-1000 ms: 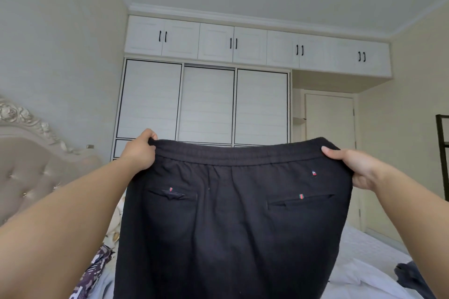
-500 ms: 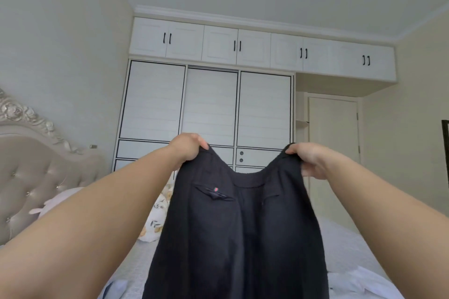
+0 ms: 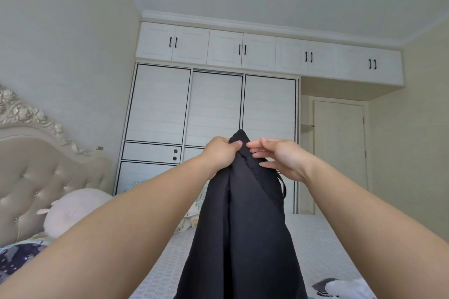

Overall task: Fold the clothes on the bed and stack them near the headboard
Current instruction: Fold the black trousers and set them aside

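Both hands meet at the waistband: your left hand point(image 3: 222, 153) grips the black trousers point(image 3: 243, 226), your right hand point(image 3: 279, 160) touches them with loosened fingers. They hang folded lengthwise over the bed point(image 3: 315, 245). Next, likely lower and halve them.

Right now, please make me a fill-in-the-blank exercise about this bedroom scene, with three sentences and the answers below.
1. The left hand grips the waistband of the ____ trousers.
2. The trousers hang folded lengthwise above the ____.
3. The pink plush pillow lies beside the tufted ____.

Missing words: black; bed; headboard
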